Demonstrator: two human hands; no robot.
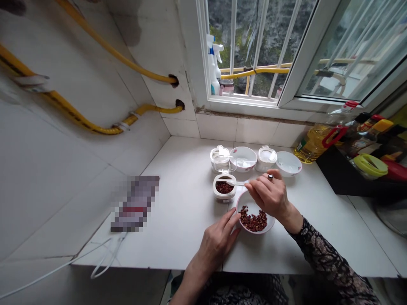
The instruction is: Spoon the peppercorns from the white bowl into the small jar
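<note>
My right hand [270, 192] is closed round the handle of a small white spoon [238, 184]. The spoon's tip is at the mouth of an open white jar [224, 196] that holds dark red peppercorn-like bits [224, 187]. Beneath my right hand stands a white bowl [271, 223] with more red bits [253, 220] spread over its bottom. My left hand [221, 236] rests at the bowl's left side, fingers stretched out and touching the rim.
Behind stand a lidded jar [219, 153], a bowl [243, 165], another jar [267, 156] and a second bowl [288, 164]. An oil bottle [313, 142] and a black rack [337, 173] are at the right. A blurred item [136, 203] with a white cable lies left.
</note>
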